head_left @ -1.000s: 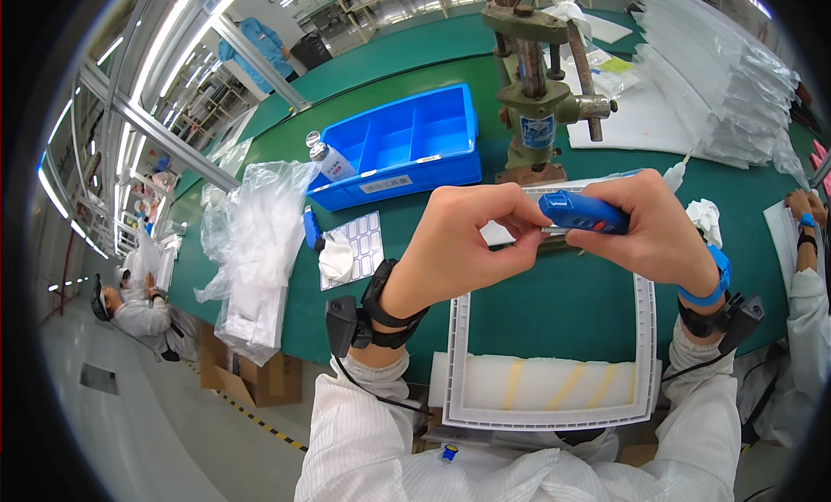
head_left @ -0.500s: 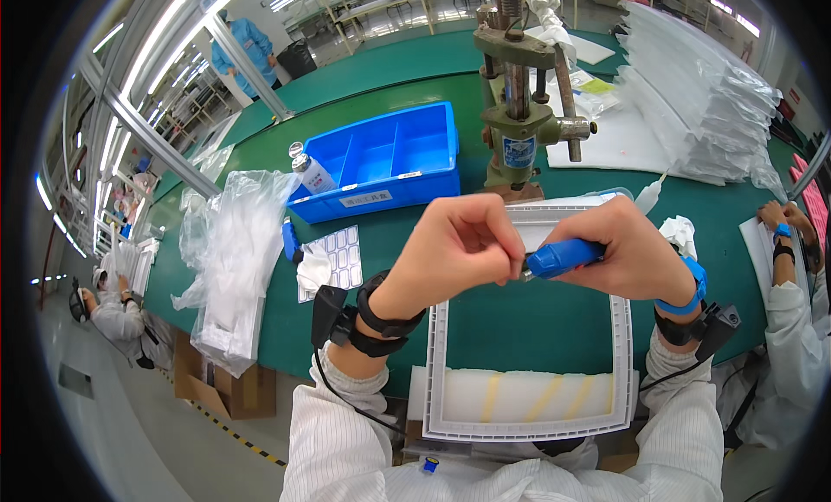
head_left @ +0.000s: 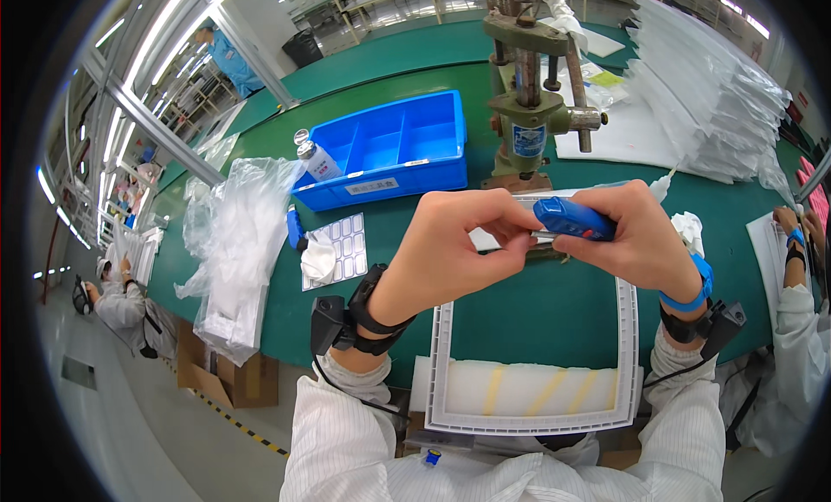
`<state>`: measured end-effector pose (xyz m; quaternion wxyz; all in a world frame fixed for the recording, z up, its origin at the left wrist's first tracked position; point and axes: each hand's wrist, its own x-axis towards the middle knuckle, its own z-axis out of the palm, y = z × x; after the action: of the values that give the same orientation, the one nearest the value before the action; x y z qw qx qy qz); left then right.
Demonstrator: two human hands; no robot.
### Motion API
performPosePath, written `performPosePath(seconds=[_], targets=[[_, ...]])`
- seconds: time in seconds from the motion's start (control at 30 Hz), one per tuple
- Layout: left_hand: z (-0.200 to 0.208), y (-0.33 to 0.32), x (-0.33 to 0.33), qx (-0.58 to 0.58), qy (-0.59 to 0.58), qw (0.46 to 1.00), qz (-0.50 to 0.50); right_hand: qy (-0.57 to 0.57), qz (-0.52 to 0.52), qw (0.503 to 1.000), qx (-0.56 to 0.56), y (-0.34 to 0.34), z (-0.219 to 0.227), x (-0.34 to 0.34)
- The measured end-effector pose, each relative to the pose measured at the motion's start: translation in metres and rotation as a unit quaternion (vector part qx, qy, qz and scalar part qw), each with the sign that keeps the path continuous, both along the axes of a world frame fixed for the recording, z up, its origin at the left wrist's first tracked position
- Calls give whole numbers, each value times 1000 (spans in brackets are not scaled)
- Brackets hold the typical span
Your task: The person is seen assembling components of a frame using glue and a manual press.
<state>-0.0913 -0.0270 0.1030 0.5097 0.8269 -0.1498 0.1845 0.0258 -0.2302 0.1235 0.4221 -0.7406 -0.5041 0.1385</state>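
Presently, from the left: clear plastic bags heaped at the green bench edge, a small white sheet of labels beside them, a blue divided bin behind with a small white bottle at its left corner. Centre rear, a green hand press standing upright.

Left hand: fingers curled, thumb and fingertips pinched at the upper edge of the white rectangular frame, right at the tool's working end. Grasping, not released; exact contact under the fingertips cannot be told.

Blue-handled tool: held above the frame's far edge, over the bench and just in front of the press base. Long axis near horizontal, running left to right with a slight downward tilt to the right; working end pointing left toward the left fingertips, butt end buried in the right palm. Tip itself hidden between the two hands.

Right hand: fingers clenched around the handle, thumb along its top. Both hands touching or nearly touching at the tool's left end; left hand nearer the tip, right hand carrying the tool.

Frame's long sides running away from the body, near edge over a white foam pad with yellow stripes. Far right: stacked white bags, a co-worker's sleeve.
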Motion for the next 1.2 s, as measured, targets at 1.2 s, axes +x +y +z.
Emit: performPosePath(seconds=[1.2], targets=[[-9,1,5,-316,83,935,-138,-41,-57,994,82,-1,-25,-6]])
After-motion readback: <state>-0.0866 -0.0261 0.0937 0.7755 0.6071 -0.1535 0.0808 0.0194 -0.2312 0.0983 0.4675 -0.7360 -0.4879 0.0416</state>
